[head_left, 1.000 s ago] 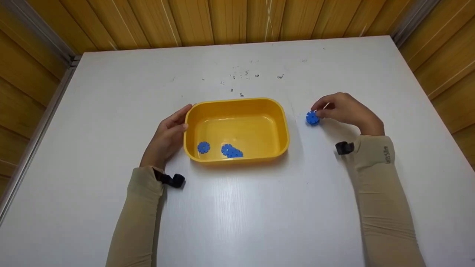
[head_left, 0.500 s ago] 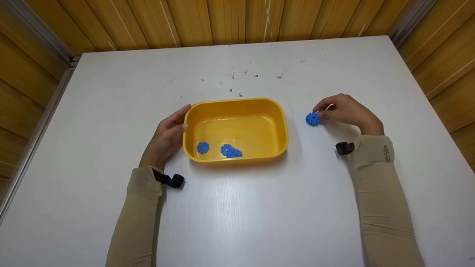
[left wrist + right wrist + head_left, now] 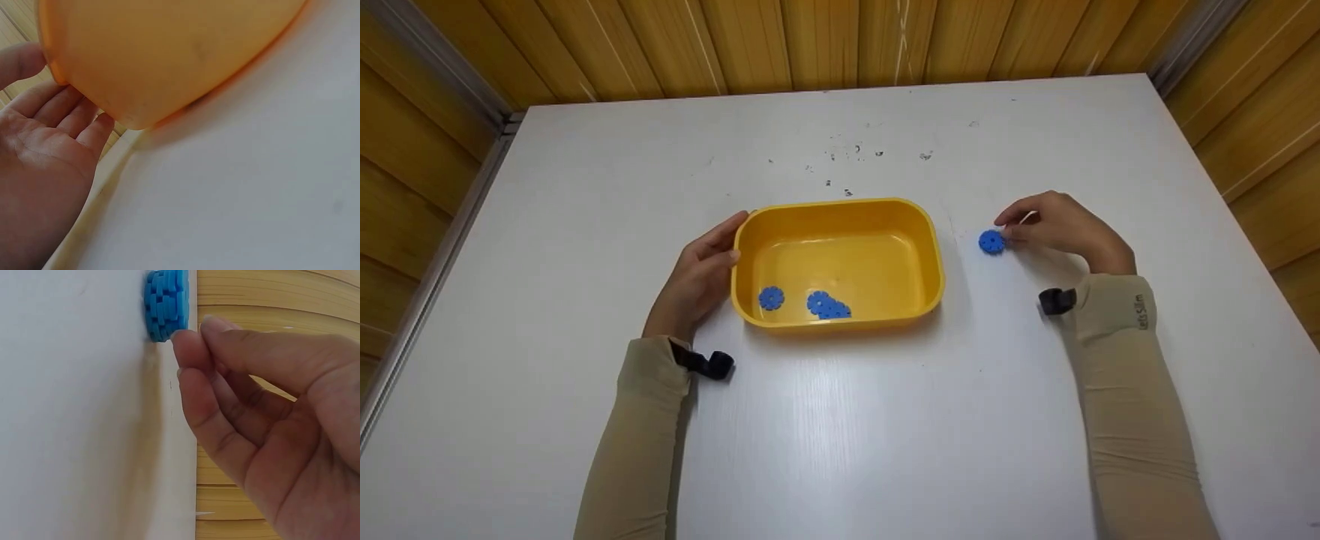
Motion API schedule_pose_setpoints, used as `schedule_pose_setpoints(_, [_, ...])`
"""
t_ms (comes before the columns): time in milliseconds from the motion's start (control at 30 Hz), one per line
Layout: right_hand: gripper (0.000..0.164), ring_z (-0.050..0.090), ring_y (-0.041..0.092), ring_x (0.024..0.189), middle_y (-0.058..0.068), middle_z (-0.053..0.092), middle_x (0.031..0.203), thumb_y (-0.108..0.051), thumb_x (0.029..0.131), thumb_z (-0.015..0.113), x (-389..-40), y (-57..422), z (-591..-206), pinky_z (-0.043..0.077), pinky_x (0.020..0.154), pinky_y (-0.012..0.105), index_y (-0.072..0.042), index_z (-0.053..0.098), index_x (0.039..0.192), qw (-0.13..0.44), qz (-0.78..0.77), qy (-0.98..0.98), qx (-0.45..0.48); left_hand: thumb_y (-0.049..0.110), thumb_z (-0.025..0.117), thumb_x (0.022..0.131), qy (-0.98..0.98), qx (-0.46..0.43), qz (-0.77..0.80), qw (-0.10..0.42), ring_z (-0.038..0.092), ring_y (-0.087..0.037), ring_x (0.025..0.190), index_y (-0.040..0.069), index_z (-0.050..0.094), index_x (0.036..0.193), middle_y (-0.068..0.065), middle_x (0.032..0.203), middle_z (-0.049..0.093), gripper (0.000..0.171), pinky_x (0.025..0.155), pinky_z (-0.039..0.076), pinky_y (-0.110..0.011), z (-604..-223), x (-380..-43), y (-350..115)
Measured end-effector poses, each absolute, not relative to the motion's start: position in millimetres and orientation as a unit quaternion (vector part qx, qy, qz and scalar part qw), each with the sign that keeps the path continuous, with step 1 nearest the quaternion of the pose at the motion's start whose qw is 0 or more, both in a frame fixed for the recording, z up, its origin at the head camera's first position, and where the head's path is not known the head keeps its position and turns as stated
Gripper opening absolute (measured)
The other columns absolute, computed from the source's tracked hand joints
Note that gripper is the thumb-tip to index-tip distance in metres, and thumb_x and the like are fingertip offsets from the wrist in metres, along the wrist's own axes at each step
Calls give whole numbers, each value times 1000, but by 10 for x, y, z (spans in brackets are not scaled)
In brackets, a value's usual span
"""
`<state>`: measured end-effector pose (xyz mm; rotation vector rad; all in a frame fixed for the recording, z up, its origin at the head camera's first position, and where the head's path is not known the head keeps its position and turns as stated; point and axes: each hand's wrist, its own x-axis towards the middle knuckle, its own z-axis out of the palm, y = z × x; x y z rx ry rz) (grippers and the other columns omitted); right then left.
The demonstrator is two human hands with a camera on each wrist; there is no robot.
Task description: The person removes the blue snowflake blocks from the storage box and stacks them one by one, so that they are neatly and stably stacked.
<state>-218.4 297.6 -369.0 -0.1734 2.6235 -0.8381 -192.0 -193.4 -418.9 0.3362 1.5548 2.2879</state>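
Observation:
My left hand (image 3: 701,270) holds the left end of a yellow plastic tub (image 3: 840,325), thumb at the rim and fingers along the outer wall. In the left wrist view the fingers (image 3: 67,109) lie against the tub's end wall (image 3: 169,56). Several blue notched discs lie in the tub: a single disc (image 3: 771,298) at the left, and overlapping discs (image 3: 829,306) near the front wall. To the tub's right, a small stack of blue discs (image 3: 991,241) stands on the table. Beside it is my right hand (image 3: 1057,221), its bent fingertips right at the stack's edge (image 3: 166,306).
The white table (image 3: 825,450) carries dark scuff marks (image 3: 847,154) behind the tub. Wood-patterned panels (image 3: 810,45) rise at the back and both sides. A black wrist mount (image 3: 712,365) sits on the left sleeve, another black mount (image 3: 1057,300) on the right.
The top blue disc, earlier offset at my right fingertips, now lies flat and lined up on the stack. My right fingertips have drawn slightly back to the right. Left hand and tub stay put.

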Motion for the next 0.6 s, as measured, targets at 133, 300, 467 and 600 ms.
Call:
schedule_pose_setpoints(133, [28,52,31,109,17,62,120,-21,94,59,-2178,2964,-3668,43,98,49,-8,67,118,191,-298,933,-60,-5,47,96,548,116,809,178,31,-21,144,8,34,149,-6,156,33,57,112,36,-30,-4184,-1918,-1933])
schedule_pose_setpoints(300, [30,52,29,105,16,63,116,-22,94,60,-2167,2921,-3617,44,96,46,-7,66,119,183,-299,934,-72,-4,47,95,545,112,811,180,32,-21,144,6,31,150,-5,155,34,58,113,36,-29,-4183,-1923,-1929])
schedule_pose_setpoints(467, [32,53,28,105,15,64,116,-25,94,60,-2155,2834,-3522,44,99,47,-6,65,119,176,-308,931,-83,-4,49,94,540,109,815,181,32,-20,143,4,27,151,-5,155,35,61,114,34,-29,-4178,-1930,-1929])
schedule_pose_setpoints(600, [33,56,26,103,14,66,115,-27,94,61,-2163,2722,-3420,46,97,45,-6,65,118,170,-304,932,-99,-3,51,94,540,106,815,182,33,-20,143,4,28,151,-5,154,35,62,114,34,-30,-4180,-1934,-1929])
